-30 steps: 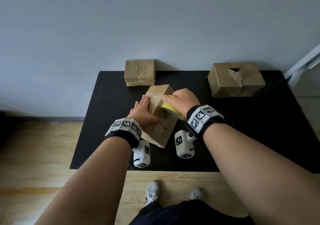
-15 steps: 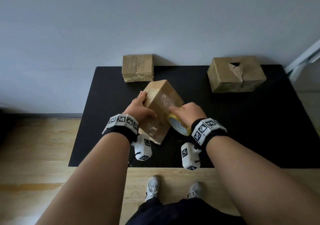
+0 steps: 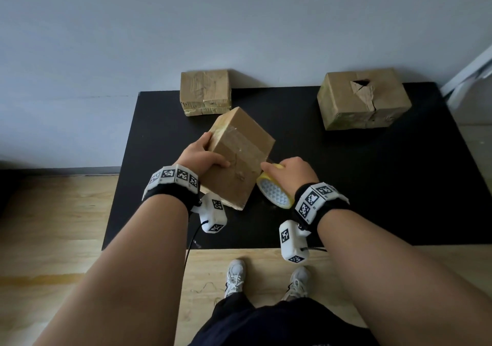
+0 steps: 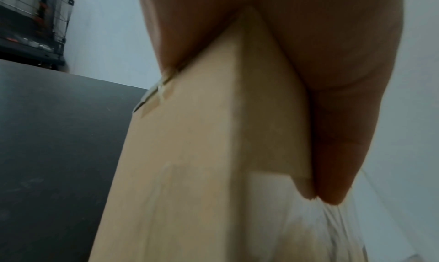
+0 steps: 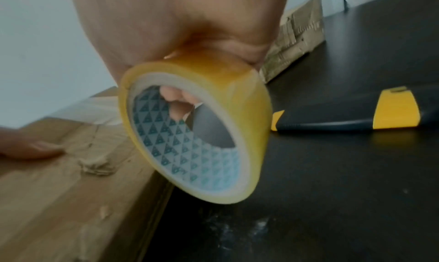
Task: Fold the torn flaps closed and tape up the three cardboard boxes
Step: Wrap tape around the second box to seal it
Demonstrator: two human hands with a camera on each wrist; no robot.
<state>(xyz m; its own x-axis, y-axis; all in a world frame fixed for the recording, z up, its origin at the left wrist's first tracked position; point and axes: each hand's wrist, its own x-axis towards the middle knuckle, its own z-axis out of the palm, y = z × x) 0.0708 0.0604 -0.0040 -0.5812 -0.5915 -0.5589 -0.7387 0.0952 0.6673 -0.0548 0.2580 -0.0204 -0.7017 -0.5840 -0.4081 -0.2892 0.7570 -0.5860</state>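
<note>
A cardboard box (image 3: 239,156) (image 4: 190,172) stands tilted on the black table (image 3: 372,186), clear tape wrapped over its top face. My left hand (image 3: 202,156) grips its left edge, thumb on the near face. Beside the box's right side, my right hand (image 3: 290,171) holds a yellow tape roll (image 3: 275,194) (image 5: 197,134), fingers through its core. A second box (image 3: 205,91) sits at the back left. The third box (image 3: 363,98), at the back right, has a torn flap and an open hole in its top.
A yellow and black utility knife (image 5: 344,115) lies on the table to the right of the roll. The wall runs right behind the table. The table's front edge (image 3: 239,248) is close to my feet, over a wooden floor.
The right hand drew the tape roll from the box's top down past its right edge toward the table. The box turned and tipped further under the left hand.
</note>
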